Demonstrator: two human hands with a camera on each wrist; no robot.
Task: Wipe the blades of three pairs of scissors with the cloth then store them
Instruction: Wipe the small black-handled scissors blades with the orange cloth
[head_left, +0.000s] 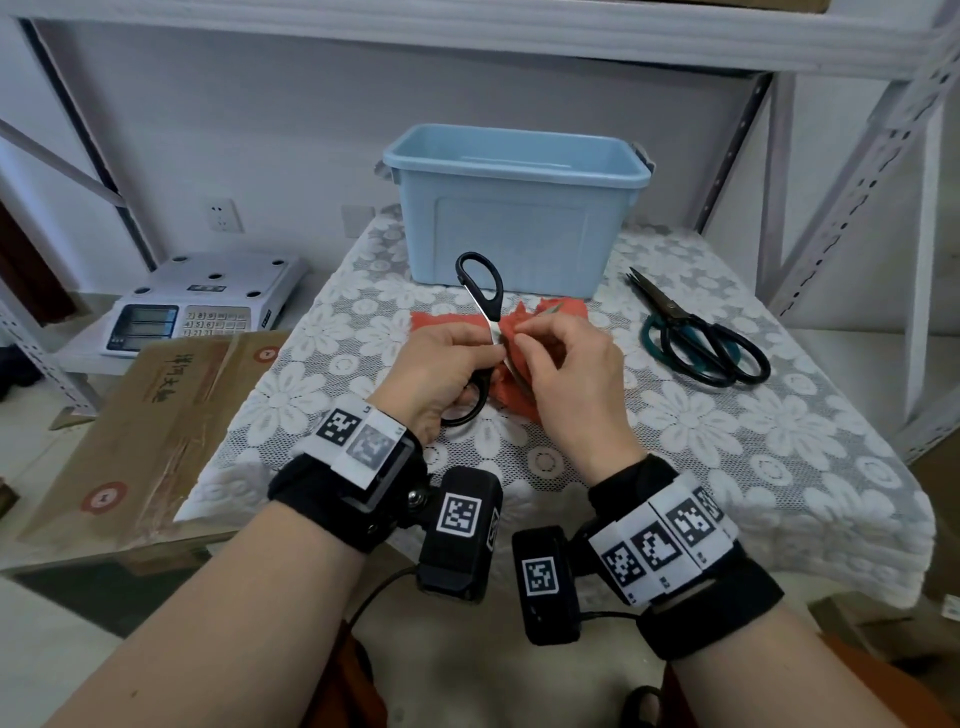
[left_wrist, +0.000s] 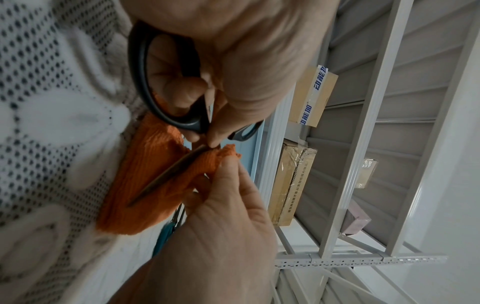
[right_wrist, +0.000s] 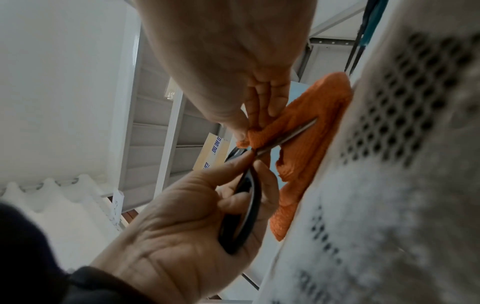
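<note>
Black-handled scissors (head_left: 482, 291) are spread open over the lace-covered table. My left hand (head_left: 467, 364) grips their lower handle loop (left_wrist: 140, 82), thumb and fingers near the pivot. My right hand (head_left: 535, 343) pinches a fold of the orange cloth (head_left: 436, 322) around one blade (right_wrist: 293, 133). The rest of the cloth (left_wrist: 145, 181) lies on the table under the blade (left_wrist: 168, 174). Two more pairs lie crossed on the right, one teal-handled (head_left: 655, 338) and one black-handled (head_left: 737, 358). A light blue bin (head_left: 519, 174) stands open behind the cloth.
A lace tablecloth (head_left: 675, 441) covers the table. A weighing scale (head_left: 197, 306) and a cardboard box (head_left: 156, 415) sit to the left, below table height. Metal shelving uprights (head_left: 857, 208) rise at the right, with a shelf overhead.
</note>
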